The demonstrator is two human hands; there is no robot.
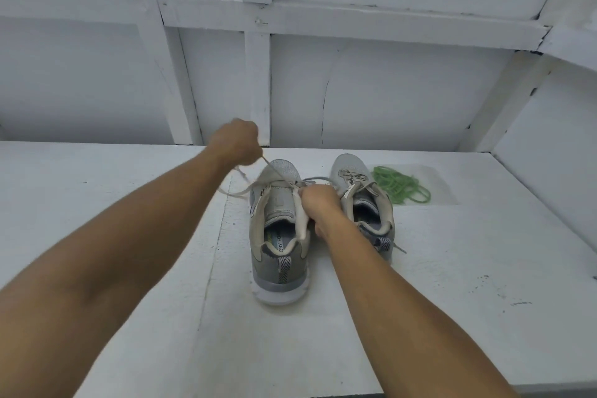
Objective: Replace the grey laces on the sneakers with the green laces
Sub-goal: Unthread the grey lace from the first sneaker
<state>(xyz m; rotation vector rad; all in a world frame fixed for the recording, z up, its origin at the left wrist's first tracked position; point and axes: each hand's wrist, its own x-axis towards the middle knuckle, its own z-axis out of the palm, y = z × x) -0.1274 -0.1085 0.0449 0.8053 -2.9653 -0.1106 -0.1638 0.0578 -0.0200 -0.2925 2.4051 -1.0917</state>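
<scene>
Head view. Two bare forearms reaching over a white painted worktop (pixel 452 268), rough and grainy, flecked with dark chips at the right.

Left hand (pixel 235 142) raised above the worktop just beyond the shoe's toe, fingers curled into a tight fist round a flat, pale grey woven lace (pixel 241 174). One strand taut from that fist down to the front eyelets of the near sneaker (pixel 277 213); a slack loop of the same lace on the worktop left of the toe.

Right hand (pixel 319 203) on the same shoe, fingers closed on the soft beige eyelet flap along its right side.

Near sneaker upright, heel toward the camera: grey mesh upper, beige suede-like panels, padded collar, herringbone pull tab, thick white foam sole. Tongue bare, upper eyelets empty.

Just beside it to the right, a matching far sneaker (pixel 358 184), partly hidden by the right wrist, laced across the front, with one grey lace tip poking out by its heel.

Near that shoe's toe, to the right and not touching it, a loose tangle of thin bright green laces (pixel 400 186) on what looks like a clear plastic sheet.

Behind the worktop, a white panelled wall (pixel 355 90) with flat battens and hairline cracks.
</scene>
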